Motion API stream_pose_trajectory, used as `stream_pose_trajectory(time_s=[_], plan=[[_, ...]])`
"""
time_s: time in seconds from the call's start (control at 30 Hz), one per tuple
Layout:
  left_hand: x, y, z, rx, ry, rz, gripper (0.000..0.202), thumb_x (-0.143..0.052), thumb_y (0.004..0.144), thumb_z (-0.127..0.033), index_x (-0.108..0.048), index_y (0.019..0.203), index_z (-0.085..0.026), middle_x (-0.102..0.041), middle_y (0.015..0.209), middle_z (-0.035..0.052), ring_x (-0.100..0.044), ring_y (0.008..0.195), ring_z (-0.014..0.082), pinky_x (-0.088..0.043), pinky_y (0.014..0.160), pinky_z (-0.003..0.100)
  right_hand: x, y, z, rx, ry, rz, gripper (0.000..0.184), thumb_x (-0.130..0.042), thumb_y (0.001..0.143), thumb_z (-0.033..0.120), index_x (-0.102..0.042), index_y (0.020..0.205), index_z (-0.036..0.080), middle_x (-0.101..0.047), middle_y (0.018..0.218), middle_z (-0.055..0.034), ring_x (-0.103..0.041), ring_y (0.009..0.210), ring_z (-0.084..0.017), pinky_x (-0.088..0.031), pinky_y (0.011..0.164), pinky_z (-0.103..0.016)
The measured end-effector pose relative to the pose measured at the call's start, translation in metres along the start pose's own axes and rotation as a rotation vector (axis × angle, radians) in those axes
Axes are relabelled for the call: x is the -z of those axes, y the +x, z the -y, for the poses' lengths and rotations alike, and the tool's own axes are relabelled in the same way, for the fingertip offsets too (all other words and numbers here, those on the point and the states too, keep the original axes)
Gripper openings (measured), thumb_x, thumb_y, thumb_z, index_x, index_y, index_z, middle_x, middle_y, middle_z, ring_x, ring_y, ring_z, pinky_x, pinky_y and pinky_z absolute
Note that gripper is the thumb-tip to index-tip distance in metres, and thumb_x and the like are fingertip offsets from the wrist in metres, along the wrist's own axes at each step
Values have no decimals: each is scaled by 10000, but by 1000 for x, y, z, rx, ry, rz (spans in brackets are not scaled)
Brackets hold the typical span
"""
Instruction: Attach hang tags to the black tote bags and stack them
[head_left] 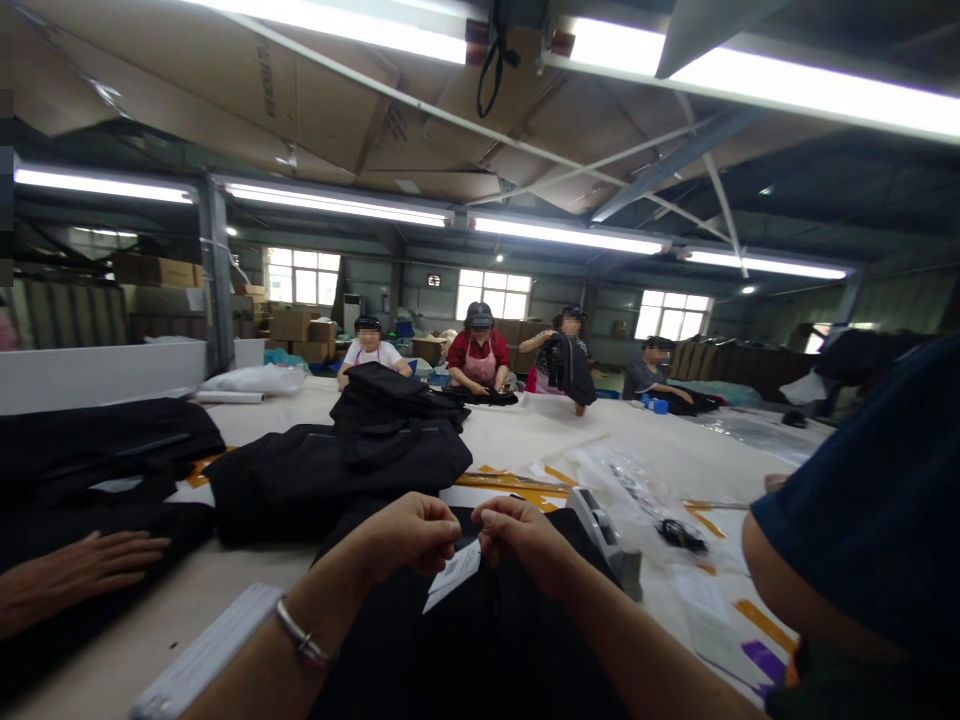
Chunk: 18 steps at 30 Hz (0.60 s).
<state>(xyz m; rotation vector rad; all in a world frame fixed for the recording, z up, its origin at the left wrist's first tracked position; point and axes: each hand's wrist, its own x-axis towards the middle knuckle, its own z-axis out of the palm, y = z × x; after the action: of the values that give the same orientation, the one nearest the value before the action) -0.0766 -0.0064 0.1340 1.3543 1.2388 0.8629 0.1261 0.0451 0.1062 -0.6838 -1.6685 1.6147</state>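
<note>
My left hand (421,535), with a silver bangle on its wrist, is closed in a pinch; what lies between its fingertips is too small to make out. Close beside it, my right hand (517,530) also pinches, its fingertips at the upper corner of a white paper hang tag (454,574). The tag hangs tilted between the two hands and bears small print. Beneath both hands a black fabric article (465,660), perhaps a bag, lies on the table, partly hidden by my forearms.
Black bags (345,475) are piled ahead on the white table (540,425). A grey-white device (600,530) and clear plastic bags (622,485) lie to the right. Another person's hand (112,570) rests at left; a blue sleeve (870,510) is close at right. Several people work across the table.
</note>
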Motion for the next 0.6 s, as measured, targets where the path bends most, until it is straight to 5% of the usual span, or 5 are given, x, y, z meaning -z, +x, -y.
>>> stream_pose_trajectory(time_s=[0.1,0.33,0.47,0.6], plan=[[-4,0,-8,-26,65,3,400,-796,612,-508,-639,720,-156,-630,580,-5,-541,485,118,-410,490,236,-6,0,7,10,-107,35,460,-718,765,585,-676,953,167,-648,667,7,-549,524,-119,-439,546,-270],[-3,1,-9,-105,94,-24,493,-784,649,-621,-588,681,-170,-553,519,-43,-462,433,91,-337,444,214,-12,-3,15,189,-525,-86,149,-666,805,286,-730,711,190,-646,626,7,-539,586,-124,-393,564,-264],[-3,2,2,-199,-230,-58,566,-740,705,-703,-568,717,-164,-496,536,-68,-393,451,56,-317,463,196,-11,-1,8,146,-337,-182,211,-680,792,383,-686,726,182,-630,581,8,-492,472,-111,-355,477,-259],[-13,3,17,-246,-459,-232,511,-845,672,-582,-650,849,-144,-576,679,-37,-453,549,53,-349,527,184,-12,1,0,149,-145,-242,322,-706,765,479,-637,681,175,-614,563,12,-483,448,-102,-362,470,-258]])
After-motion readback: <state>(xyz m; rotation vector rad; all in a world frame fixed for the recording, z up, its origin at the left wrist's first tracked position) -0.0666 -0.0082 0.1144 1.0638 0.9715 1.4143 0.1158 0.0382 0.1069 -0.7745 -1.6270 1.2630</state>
